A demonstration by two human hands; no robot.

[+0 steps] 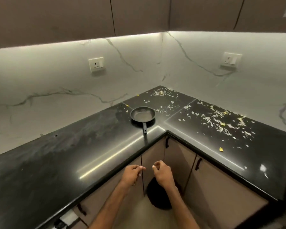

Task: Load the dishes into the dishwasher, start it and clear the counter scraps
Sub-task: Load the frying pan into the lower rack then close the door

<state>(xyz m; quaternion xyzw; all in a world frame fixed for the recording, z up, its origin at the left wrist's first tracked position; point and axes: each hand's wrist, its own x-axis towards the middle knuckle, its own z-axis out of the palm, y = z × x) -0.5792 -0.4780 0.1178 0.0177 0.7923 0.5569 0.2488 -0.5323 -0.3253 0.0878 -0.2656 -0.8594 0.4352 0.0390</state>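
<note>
The frying pan (142, 115) sits upright on the black table (56, 162), close to the inner corner of its L shape. It is dark and holds nothing that can be made out. Its handle (144, 128) points toward the table's front edge.

The scraps (213, 118), pale shreds with a few yellow bits, lie scattered over the table. They run from the back corner behind the pan and along the right-hand stretch. Some lie just beside the pan's right rim. The left-hand stretch shows only dull smears.

Both hands hang in the air in front of the table's edge, well apart from the pan and touching nothing. The left grip (132, 175) has its fingers curled in toward the palm and nothing visible inside. The right grip (163, 174), near it but not touching it, is curled the same way and also holds nothing visible.

Below the hands stand beige cabinet doors (213, 187) with black handles. A dark rounded thing (157, 195) lies on the floor, too dim to identify. The veined white wall (40, 80) carries two sockets, one on the left (96, 64) and one on the right (231, 59), under brown upper cupboards (56, 17).
</note>
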